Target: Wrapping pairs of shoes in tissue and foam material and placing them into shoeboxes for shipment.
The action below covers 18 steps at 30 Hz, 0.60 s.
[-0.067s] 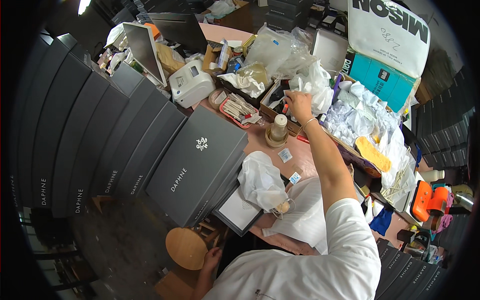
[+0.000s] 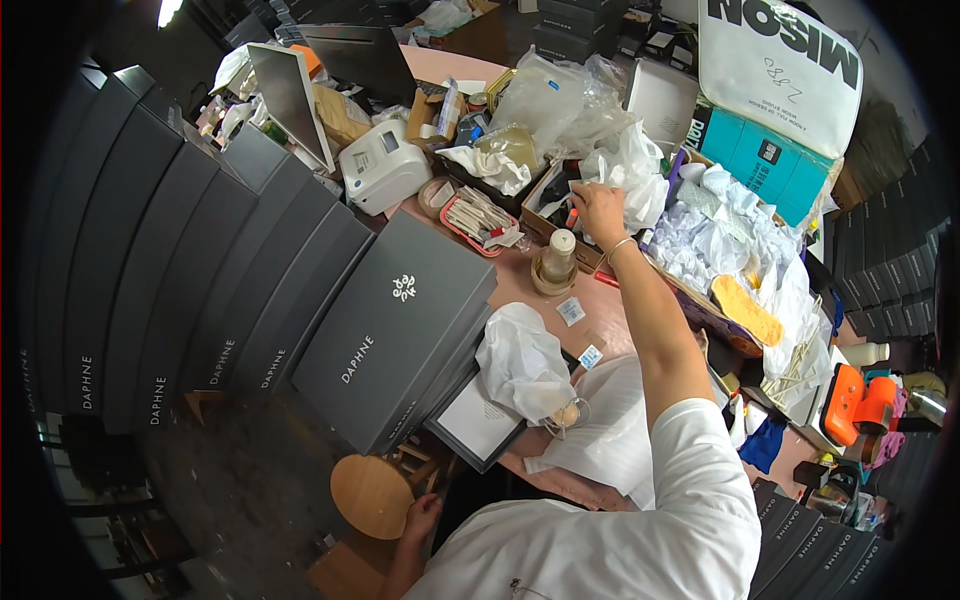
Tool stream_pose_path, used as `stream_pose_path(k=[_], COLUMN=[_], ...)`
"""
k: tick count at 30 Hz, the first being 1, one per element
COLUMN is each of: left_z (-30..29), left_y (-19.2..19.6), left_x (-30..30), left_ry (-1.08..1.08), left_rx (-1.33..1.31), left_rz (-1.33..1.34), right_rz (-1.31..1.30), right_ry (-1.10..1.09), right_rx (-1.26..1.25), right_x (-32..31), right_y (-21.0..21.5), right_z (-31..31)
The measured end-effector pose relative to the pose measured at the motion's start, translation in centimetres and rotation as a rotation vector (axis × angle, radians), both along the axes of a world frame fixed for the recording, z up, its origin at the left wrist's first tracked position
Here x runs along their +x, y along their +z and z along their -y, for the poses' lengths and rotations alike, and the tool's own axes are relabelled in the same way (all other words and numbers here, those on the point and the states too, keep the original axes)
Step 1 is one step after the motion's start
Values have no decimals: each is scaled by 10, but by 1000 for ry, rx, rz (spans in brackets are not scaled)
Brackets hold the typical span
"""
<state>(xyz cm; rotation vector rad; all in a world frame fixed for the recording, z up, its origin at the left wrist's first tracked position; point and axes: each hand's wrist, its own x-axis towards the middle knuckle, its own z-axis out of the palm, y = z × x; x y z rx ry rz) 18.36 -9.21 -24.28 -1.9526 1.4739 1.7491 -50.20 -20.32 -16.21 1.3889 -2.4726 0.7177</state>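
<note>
My right hand (image 2: 600,213) reaches over an open cardboard box (image 2: 592,256) of small tools on the pink tabletop. Its fingers are closed together at the box's edge, beside an orange-and-black item (image 2: 572,217); whatever they grip is hidden. Low at my side, my left hand (image 2: 424,513) is curled, with nothing visible in it, beside a round wooden stool (image 2: 373,497). Between my arms lie crumpled white tissue paper (image 2: 522,360), an open dark box with a white sheet (image 2: 478,421) in it, and white wrapping film (image 2: 607,430).
A grey lidded box (image 2: 400,300) lies left of the tissue, beside tall stacks of grey boxes (image 2: 200,270). Behind stand a white label printer (image 2: 384,167), a red basket of sticks (image 2: 478,220) and a small bottle (image 2: 560,252). Balled paper (image 2: 720,225) fills a carton at right.
</note>
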Motion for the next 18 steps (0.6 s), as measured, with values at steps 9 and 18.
stream_pose_path(k=[9,18], left_z=[16,70], left_y=[-14,3], left_x=[0,-110], left_ry=[-131,-581], left_rx=[-73,-268], left_rz=[-16,-400], right_rz=[242,163], right_ry=[-97,143], right_rx=[-190,719], right_x=[35,297], right_y=[40,-11], right_z=[-59,-158])
